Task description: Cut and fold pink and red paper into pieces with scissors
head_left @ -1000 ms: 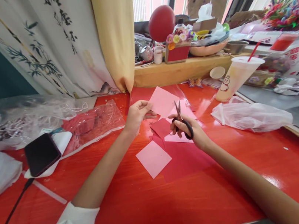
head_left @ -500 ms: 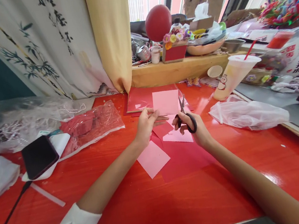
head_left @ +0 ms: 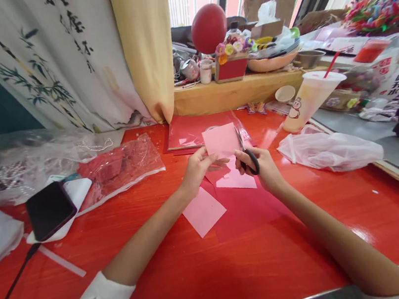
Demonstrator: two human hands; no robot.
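A square of pink paper (head_left: 221, 139) is pinched at its lower edge by my left hand (head_left: 198, 170), which holds it up over the table. My right hand (head_left: 262, 167) grips black-handled scissors (head_left: 249, 161), their blades pointing up at the right edge of that paper. Below the hands lie a cut piece of pink paper (head_left: 237, 180) and a small red paper piece (head_left: 218, 173). Another pink square (head_left: 204, 211) rests to the lower left, partly over a larger red sheet (head_left: 247, 217).
Behind the hands lies a red packet (head_left: 185, 131) in clear film. A phone (head_left: 51, 210) and a bag of red material (head_left: 119, 166) are at left. A drink cup (head_left: 312, 100) and a white plastic bag (head_left: 330, 150) stand right. A cluttered sill with a red balloon (head_left: 209, 28) runs behind.
The scissors have tilted and moved against the right edge of the held pink paper. The paper has turned slightly, and the view has shifted a little.
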